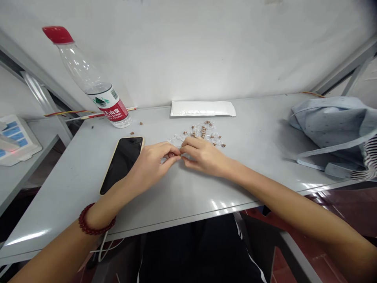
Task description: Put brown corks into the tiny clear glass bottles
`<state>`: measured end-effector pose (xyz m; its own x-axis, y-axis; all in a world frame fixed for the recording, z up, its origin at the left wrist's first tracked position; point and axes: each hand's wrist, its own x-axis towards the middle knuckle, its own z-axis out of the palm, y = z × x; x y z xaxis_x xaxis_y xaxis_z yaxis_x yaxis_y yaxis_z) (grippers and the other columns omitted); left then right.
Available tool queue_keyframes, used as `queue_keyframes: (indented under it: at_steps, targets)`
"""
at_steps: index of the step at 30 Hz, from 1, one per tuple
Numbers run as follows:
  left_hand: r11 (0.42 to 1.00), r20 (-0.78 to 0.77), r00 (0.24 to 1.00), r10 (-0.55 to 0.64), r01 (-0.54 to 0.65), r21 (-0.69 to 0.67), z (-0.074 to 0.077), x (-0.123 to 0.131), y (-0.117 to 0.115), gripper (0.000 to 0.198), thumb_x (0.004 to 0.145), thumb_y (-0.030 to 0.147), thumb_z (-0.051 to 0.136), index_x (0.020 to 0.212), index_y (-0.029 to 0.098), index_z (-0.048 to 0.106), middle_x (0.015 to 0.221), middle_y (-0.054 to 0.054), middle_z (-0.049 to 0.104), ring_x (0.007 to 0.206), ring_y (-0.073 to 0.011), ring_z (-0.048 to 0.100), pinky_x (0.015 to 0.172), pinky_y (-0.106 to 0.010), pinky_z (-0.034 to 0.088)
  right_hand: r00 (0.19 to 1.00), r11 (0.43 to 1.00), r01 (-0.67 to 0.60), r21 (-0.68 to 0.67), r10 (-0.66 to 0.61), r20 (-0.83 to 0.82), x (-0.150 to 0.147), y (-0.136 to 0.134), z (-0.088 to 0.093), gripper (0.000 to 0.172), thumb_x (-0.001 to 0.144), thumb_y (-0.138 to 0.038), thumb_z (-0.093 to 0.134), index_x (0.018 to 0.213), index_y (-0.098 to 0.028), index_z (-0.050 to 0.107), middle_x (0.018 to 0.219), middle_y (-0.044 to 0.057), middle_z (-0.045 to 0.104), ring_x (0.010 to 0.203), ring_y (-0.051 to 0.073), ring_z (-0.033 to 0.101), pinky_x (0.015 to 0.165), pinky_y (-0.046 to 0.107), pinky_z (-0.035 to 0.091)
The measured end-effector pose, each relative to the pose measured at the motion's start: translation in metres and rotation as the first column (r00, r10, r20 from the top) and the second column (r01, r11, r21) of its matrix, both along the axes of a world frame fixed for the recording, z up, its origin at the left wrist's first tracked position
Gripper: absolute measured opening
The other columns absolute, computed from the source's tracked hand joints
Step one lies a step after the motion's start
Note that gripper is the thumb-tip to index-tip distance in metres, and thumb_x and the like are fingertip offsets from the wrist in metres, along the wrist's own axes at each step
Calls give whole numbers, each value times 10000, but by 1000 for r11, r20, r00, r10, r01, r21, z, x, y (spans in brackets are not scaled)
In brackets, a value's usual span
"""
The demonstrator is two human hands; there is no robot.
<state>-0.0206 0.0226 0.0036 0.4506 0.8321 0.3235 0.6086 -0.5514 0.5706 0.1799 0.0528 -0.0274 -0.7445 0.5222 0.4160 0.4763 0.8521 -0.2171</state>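
Note:
My left hand (154, 159) and my right hand (204, 155) meet fingertip to fingertip above the grey table (191, 196). Thumb and forefinger are pinched together on each hand. Whatever sits between the fingertips is tiny and mostly covered, though a speck of brown shows there. Just beyond my right hand lies a loose pile of small brown pieces (203, 131) mixed with clear plastic bits (178, 137). A dark red bead bracelet circles my left wrist.
Left of my left hand lies a phone (122, 161). Behind it stands a red-capped water bottle (108, 104). A white packet (203, 109) rests against the wall. At the right is a light blue cloth bag (330, 129); a power strip (17, 139) sits far left.

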Motion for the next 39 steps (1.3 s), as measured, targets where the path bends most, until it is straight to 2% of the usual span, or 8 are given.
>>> queue_keyframes:
  at_steps: [4, 13, 19, 22, 27, 30, 36, 39]
  targets:
    - [999, 13, 1000, 22, -22, -39, 1, 0, -1, 112, 859, 257, 595, 815, 194, 677, 774, -14, 748, 694, -161, 671, 683, -281, 543, 999, 1000, -11, -1, 11, -33, 0, -2, 0, 167, 965, -181, 456, 957, -137, 617, 963, 110, 622, 803, 172, 537, 738, 326, 437]
    - [999, 113, 993, 39, -39, 3, 4, 0, -1, 131, 869, 264, 634, 789, 234, 734, 834, 2, 773, 741, -155, 670, 696, -267, 538, 987, 999, -39, -7, 37, -154, 1, -5, 6, 167, 976, -192, 445, 956, -133, 600, 925, 117, 624, 833, 188, 554, 727, 330, 475]
    - [990, 186, 973, 135, -126, -61, 7, 1, -5, 48, 820, 281, 706, 796, 251, 734, 781, 24, 773, 698, -159, 679, 682, -260, 563, 965, 996, -47, -79, 25, -262, 2, -9, 9, 123, 968, -203, 483, 944, -128, 578, 855, 66, 619, 706, 134, 525, 654, 281, 448]
    - [991, 183, 975, 123, -112, -71, 7, 1, -5, 61, 827, 248, 692, 780, 264, 727, 783, 36, 773, 701, -158, 682, 683, -258, 562, 960, 993, -49, -110, 17, -279, 2, -10, 8, 99, 961, -208, 496, 932, -142, 564, 858, 52, 607, 690, 121, 514, 632, 264, 431]
    - [997, 137, 989, 49, -57, 54, 7, 0, -4, 79, 867, 222, 679, 825, 226, 746, 852, 16, 780, 754, -143, 688, 711, -238, 547, 971, 990, -16, -142, -19, -240, 1, -13, 10, 106, 954, -217, 486, 935, -146, 563, 868, 54, 603, 662, 111, 477, 616, 259, 408]
    - [990, 83, 996, 20, -31, 138, 8, 0, -6, 87, 885, 211, 674, 844, 192, 748, 857, -4, 773, 761, -138, 689, 731, -235, 542, 965, 978, -3, -208, -51, -257, 1, -14, 12, 96, 935, -214, 504, 916, -147, 570, 878, 51, 608, 636, 99, 470, 606, 253, 399]
    - [942, -22, 999, -29, 35, 333, 7, -1, -10, 154, 919, 134, 611, 922, 147, 765, 921, -56, 761, 792, -142, 701, 734, -230, 545, 944, 907, -19, -422, -122, -305, 0, -16, 21, 43, 854, -174, 574, 835, -152, 605, 750, -10, 585, 608, 84, 504, 623, 246, 409]
    - [923, -60, 996, -64, 82, 375, 6, -3, -9, 191, 930, 105, 574, 946, 141, 762, 932, -65, 751, 790, -137, 699, 697, -220, 542, 925, 841, -19, -541, -190, -328, -1, -18, 25, 48, 813, -152, 590, 824, -145, 636, 700, -21, 583, 603, 86, 512, 611, 247, 403]
